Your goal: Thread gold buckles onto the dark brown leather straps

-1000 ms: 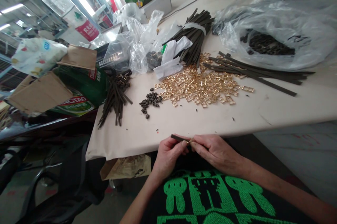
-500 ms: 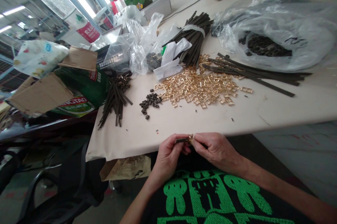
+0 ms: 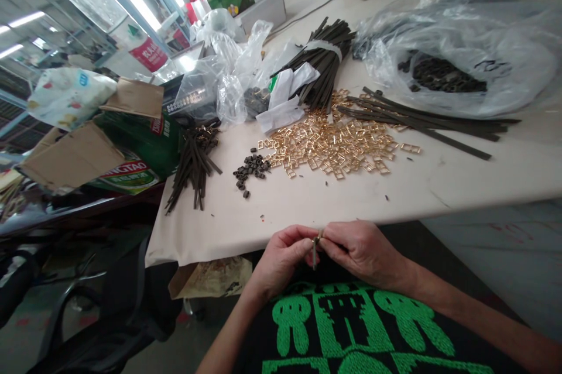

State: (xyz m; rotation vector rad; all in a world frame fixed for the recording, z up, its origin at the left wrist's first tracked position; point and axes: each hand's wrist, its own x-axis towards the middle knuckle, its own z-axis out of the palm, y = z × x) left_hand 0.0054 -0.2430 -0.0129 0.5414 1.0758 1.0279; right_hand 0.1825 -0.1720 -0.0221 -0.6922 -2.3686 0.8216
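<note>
My left hand [image 3: 281, 260] and my right hand [image 3: 357, 248] meet just below the table's front edge, over my lap. Both pinch a short dark strap [image 3: 315, 252] that now hangs downward between the fingertips, with a small gold buckle at its top. On the table beyond lies a heap of gold buckles [image 3: 336, 143], a small pile of dark loops [image 3: 251, 170] and loose dark straps [image 3: 421, 119].
A tied bundle of dark straps [image 3: 322, 61] and a short-strap pile [image 3: 193, 163] lie on the white table [image 3: 439, 187]. Clear plastic bags [image 3: 456, 52] sit at the right and back. An open green carton [image 3: 127, 151] stands left.
The strap end has swung from lying sideways in my left fingers to hanging down between both hands. The hands stayed at the table edge.
</note>
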